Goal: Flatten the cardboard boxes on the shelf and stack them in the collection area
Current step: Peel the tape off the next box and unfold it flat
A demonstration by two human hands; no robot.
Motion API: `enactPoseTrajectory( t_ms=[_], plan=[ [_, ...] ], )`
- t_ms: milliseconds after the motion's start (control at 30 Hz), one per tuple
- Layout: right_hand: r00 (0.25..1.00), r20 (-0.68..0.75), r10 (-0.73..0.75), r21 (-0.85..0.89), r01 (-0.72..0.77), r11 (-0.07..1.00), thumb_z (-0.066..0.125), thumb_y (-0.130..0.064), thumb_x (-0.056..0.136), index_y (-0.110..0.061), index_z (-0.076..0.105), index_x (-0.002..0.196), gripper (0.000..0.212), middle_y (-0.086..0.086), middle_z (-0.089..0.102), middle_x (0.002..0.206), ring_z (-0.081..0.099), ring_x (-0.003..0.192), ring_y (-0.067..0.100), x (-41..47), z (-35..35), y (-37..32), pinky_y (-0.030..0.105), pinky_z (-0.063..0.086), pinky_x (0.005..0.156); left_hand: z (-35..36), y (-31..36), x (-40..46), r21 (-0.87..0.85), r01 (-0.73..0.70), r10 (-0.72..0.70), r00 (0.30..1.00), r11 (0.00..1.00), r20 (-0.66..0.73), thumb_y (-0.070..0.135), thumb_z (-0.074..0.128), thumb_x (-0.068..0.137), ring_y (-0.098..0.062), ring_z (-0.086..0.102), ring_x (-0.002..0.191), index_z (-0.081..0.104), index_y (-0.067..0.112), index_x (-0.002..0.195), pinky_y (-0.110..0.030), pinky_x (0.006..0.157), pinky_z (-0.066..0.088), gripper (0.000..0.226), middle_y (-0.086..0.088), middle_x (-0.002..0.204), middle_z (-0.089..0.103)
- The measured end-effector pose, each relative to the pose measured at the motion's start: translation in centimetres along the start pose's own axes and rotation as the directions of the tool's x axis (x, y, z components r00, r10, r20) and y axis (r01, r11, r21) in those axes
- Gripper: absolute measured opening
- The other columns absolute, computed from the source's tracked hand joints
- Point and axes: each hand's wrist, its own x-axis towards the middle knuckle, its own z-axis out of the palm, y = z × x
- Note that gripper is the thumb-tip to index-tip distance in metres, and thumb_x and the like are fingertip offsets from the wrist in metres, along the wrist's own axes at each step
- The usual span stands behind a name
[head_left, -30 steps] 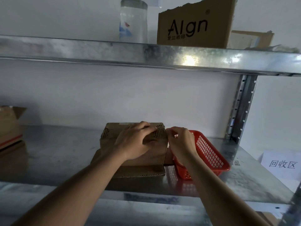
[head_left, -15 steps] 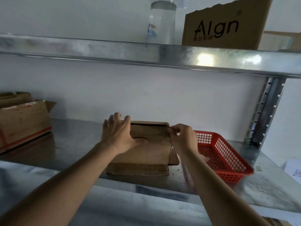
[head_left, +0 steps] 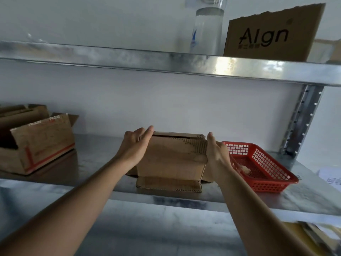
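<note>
A small brown cardboard box (head_left: pixel 171 159) stands on the metal shelf (head_left: pixel 103 159) in the middle, its front flap lying flat toward me and its top edge torn to bare corrugation. My left hand (head_left: pixel 135 145) lies with straight fingers against the box's left side. My right hand (head_left: pixel 216 154) presses flat on the box's right side, fingers pointing up. A larger open cardboard box (head_left: pixel 36 143) with red stripes sits at the left end of the shelf.
A red plastic basket (head_left: pixel 262 161) stands right beside the small box. On the upper shelf (head_left: pixel 166 61) are a clear water bottle (head_left: pixel 206 30) and a cardboard piece printed "Algn" (head_left: pixel 271 34). A steel upright (head_left: pixel 302 121) stands at the right, a white paper sign (head_left: pixel 330 176) beyond it.
My left hand has come off the box top and moved to its left side. My right hand has let go of the top right corner and now lies flat on the right side.
</note>
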Motion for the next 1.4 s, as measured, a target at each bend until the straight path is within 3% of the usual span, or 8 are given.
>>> enactPoseTrajectory(
  t_ms=[267, 367, 467, 600, 767, 1000, 1200, 1400],
  plan=[
    [0.992, 0.119, 0.031, -0.022, -0.028, 0.999, 0.054, -0.013, 0.092, -0.027, 0.074, 0.097, 0.025, 0.002, 0.075, 0.078, 0.070, 0.080, 0.018, -1.7, -1.6, -1.4, 0.026, 0.055, 0.054, -2.1, 0.7, -1.4, 0.020, 0.016, -0.019, 0.989, 1.000, 0.147, 0.030, 0.043, 0.096, -0.021, 0.041, 0.057, 0.053, -0.006, 0.072, -0.039, 0.062, 0.042, 0.044, -0.010, 0.065, 0.040],
    [0.990, 0.142, -0.007, -0.158, 0.029, 0.987, 0.053, -0.012, 0.085, -0.038, 0.069, 0.092, 0.030, 0.003, 0.072, 0.092, 0.068, 0.082, 0.018, -2.8, -1.5, -2.0, 0.026, 0.051, 0.055, -2.9, 1.1, -1.8, 0.182, -0.034, -0.022, 0.955, 0.983, 0.296, 0.037, 0.033, 0.100, -0.016, 0.055, 0.128, 0.076, 0.033, 0.118, -0.046, 0.115, 0.035, 0.046, -0.014, 0.139, 0.050],
    [0.982, 0.151, -0.112, -0.258, 0.148, 0.955, 0.051, -0.020, 0.069, -0.052, 0.059, 0.106, 0.050, 0.003, 0.067, 0.104, 0.067, 0.094, 0.025, -4.1, -1.1, -2.6, 0.041, 0.061, 0.074, -3.3, 1.5, -2.2, 0.395, -0.147, -0.018, 0.923, 0.907, 0.385, 0.049, 0.023, 0.105, -0.033, 0.033, 0.151, 0.056, 0.052, 0.139, -0.040, 0.114, 0.031, 0.047, -0.002, 0.172, 0.001],
    [0.975, 0.111, -0.192, -0.517, 0.222, 0.827, 0.069, -0.046, 0.076, -0.046, 0.033, 0.136, 0.070, 0.006, 0.060, 0.114, 0.058, 0.108, 0.032, -5.5, -0.6, -2.9, 0.052, 0.057, 0.089, -3.2, 1.0, -3.4, 0.505, -0.271, 0.068, 0.921, 0.820, 0.384, 0.075, 0.021, 0.093, -0.027, 0.065, 0.105, 0.052, 0.047, 0.114, -0.036, 0.082, 0.048, 0.046, -0.007, 0.159, 0.022],
    [0.967, 0.110, -0.228, -0.656, 0.244, 0.715, 0.081, -0.041, 0.079, -0.037, 0.026, 0.139, 0.081, 0.004, 0.059, 0.110, 0.055, 0.107, 0.031, -6.0, -0.6, -3.1, 0.045, 0.054, 0.086, -3.8, -0.1, -4.6, 0.471, -0.406, 0.278, 0.906, 0.783, 0.319, 0.095, 0.043, 0.078, -0.008, 0.050, 0.078, 0.030, 0.033, 0.106, -0.023, 0.061, 0.040, 0.069, 0.008, 0.108, 0.037],
    [0.971, -0.030, -0.235, -0.479, 0.193, 0.856, 0.040, -0.031, 0.097, -0.019, 0.023, 0.121, 0.031, 0.016, 0.066, 0.096, 0.067, 0.083, 0.038, -6.3, -0.2, -4.1, 0.059, 0.058, 0.079, -4.2, -1.1, -4.6, 0.400, -0.359, 0.380, 0.924, 0.843, 0.029, 0.050, 0.083, 0.078, -0.003, 0.050, 0.059, 0.045, 0.023, 0.093, -0.011, 0.055, 0.031, 0.049, 0.017, 0.074, 0.048],
    [0.974, -0.119, -0.191, -0.266, 0.154, 0.951, 0.036, -0.027, 0.099, -0.018, 0.020, 0.114, 0.024, 0.023, 0.064, 0.105, 0.067, 0.088, 0.043, -6.1, -0.8, -3.4, 0.062, 0.057, 0.081, -4.6, -1.6, -3.4, 0.217, -0.328, 0.343, 0.939, 0.920, -0.034, 0.027, 0.091, 0.077, -0.006, 0.056, 0.066, 0.047, 0.027, 0.105, -0.018, 0.059, 0.038, 0.052, 0.010, 0.083, 0.058],
    [0.974, -0.103, -0.202, -0.258, 0.170, 0.951, 0.047, -0.061, 0.093, -0.020, 0.023, 0.132, 0.061, 0.019, 0.042, 0.129, 0.053, 0.105, 0.037, -4.6, -1.6, -1.5, 0.056, 0.050, 0.094, -5.3, -2.7, -2.3, 0.064, -0.192, 0.193, 0.981, 0.979, -0.020, 0.015, 0.088, 0.081, -0.018, 0.059, 0.102, 0.051, 0.041, 0.133, -0.031, 0.087, 0.046, 0.070, -0.001, 0.114, 0.064]
  ],
)
